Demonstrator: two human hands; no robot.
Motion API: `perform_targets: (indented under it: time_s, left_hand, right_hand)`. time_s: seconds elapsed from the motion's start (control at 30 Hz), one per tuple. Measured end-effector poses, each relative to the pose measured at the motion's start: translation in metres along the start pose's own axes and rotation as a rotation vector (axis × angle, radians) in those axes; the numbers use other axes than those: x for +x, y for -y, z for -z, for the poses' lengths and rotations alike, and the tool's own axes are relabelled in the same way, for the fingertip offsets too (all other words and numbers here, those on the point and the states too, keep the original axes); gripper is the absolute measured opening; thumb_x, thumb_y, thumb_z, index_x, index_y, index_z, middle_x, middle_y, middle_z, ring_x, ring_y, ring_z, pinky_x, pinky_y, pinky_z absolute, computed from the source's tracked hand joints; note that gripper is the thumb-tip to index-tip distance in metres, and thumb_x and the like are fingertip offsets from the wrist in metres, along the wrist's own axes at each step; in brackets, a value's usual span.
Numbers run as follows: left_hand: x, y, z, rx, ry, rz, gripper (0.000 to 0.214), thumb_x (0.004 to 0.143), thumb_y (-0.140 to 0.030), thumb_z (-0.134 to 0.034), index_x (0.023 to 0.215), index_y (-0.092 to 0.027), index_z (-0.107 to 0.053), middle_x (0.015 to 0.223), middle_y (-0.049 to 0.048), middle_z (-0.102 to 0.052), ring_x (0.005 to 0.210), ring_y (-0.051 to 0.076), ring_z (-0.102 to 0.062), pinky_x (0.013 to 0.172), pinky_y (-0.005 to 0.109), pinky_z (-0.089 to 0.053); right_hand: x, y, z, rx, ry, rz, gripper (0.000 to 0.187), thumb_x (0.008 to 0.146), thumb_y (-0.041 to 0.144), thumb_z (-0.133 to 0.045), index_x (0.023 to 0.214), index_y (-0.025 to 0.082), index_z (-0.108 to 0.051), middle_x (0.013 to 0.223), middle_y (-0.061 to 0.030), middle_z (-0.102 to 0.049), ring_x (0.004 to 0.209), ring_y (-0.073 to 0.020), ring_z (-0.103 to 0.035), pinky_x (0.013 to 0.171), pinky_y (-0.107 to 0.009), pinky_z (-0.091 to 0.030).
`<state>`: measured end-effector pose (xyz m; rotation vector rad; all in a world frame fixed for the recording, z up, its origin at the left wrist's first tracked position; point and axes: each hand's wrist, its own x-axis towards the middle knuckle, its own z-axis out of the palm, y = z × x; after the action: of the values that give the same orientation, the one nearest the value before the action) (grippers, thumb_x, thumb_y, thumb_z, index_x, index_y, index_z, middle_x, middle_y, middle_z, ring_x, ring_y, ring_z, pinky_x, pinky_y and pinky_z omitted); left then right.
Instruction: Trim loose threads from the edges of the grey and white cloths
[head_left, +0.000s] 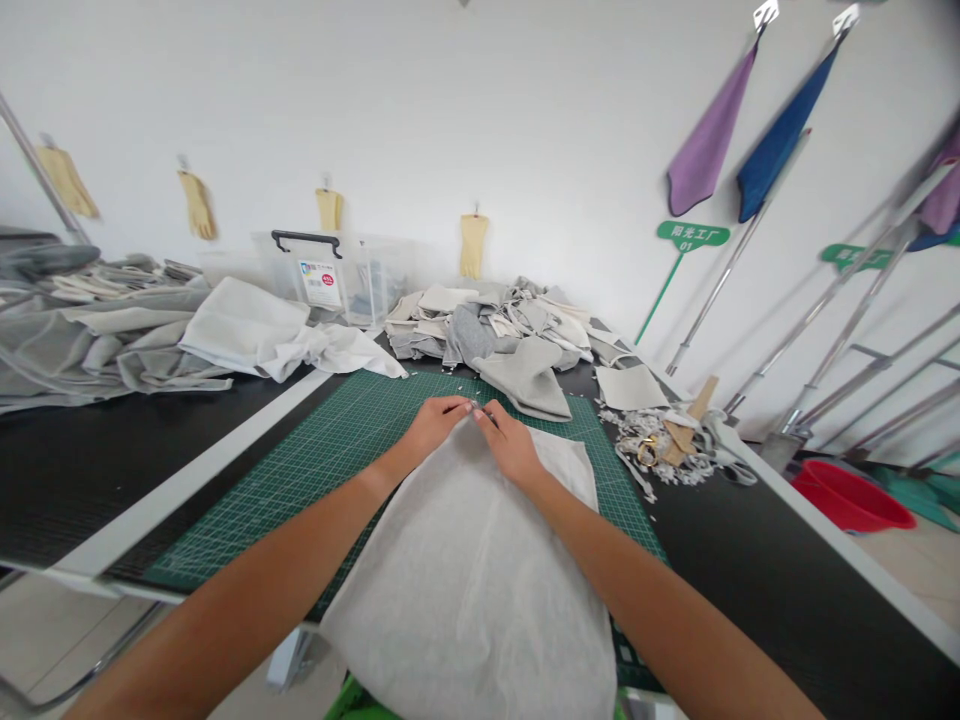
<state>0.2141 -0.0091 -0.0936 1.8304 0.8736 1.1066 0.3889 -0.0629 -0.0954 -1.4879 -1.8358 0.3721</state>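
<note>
A light grey piece of cloth (pixel 480 590) hangs from between my hands, lying over the front of the green cutting mat (pixel 322 440) and down past the table edge. My left hand (pixel 439 425) pinches the cloth's far edge near the middle. Right beside it my right hand (pixel 510 440) is closed on the same edge, thumb tips almost touching. Something small and dark shows at the fingertips, too small to make out. Just beyond the hands lies a folded grey cloth (pixel 529 375) at the front of a heap of grey fabric pieces (pixel 480 325).
More grey cloths (pixel 112 330) are piled at the left, near a clear plastic box (pixel 322 275). Fabric scraps (pixel 667 450) with scissors handles lie at the right. A red basin (pixel 851 495) stands on the floor there. Yellow gloves (pixel 472 245) hang on the wall.
</note>
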Motion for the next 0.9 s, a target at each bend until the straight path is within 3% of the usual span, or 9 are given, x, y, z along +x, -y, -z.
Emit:
perform_targets:
  time_s: [0.2, 0.5, 0.9]
  left_hand:
    - [0.0006, 0.0050, -0.0003, -0.067, -0.002, 0.024, 0.041, 0.088, -0.047, -0.060, 0.106, -0.015, -0.078, 0.106, 0.0065, -0.076, 0.100, 0.024, -0.066, 0.092, 0.032, -0.050]
    - [-0.0006, 0.0012, 0.0005, -0.068, 0.019, 0.026, 0.043, 0.088, -0.048, -0.060, 0.107, -0.014, -0.078, 0.107, 0.0070, -0.076, 0.101, 0.025, -0.066, 0.092, 0.033, -0.050]
    - [-0.0020, 0.0037, 0.0017, -0.005, 0.011, 0.017, 0.038, 0.091, -0.043, -0.057, 0.098, -0.013, -0.078, 0.099, 0.0049, -0.076, 0.091, 0.021, -0.066, 0.081, 0.027, -0.049]
  right_hand:
    - [-0.0006, 0.0000, -0.0006, -0.005, 0.002, 0.002, 0.038, 0.103, 0.057, -0.032, 0.100, 0.026, -0.053, 0.076, 0.0012, -0.059, 0.069, -0.0189, -0.058, 0.062, -0.025, -0.030]
    - [-0.0009, 0.0012, -0.0007, 0.005, 0.007, 0.015, 0.037, 0.103, 0.056, -0.032, 0.099, 0.026, -0.054, 0.075, 0.0013, -0.058, 0.068, -0.0185, -0.057, 0.063, -0.025, -0.031]
    - [-0.0004, -0.0003, -0.0014, 0.035, 0.021, 0.023, 0.035, 0.102, 0.055, -0.033, 0.093, 0.025, -0.050, 0.075, 0.0016, -0.056, 0.067, -0.0183, -0.054, 0.063, -0.025, -0.032]
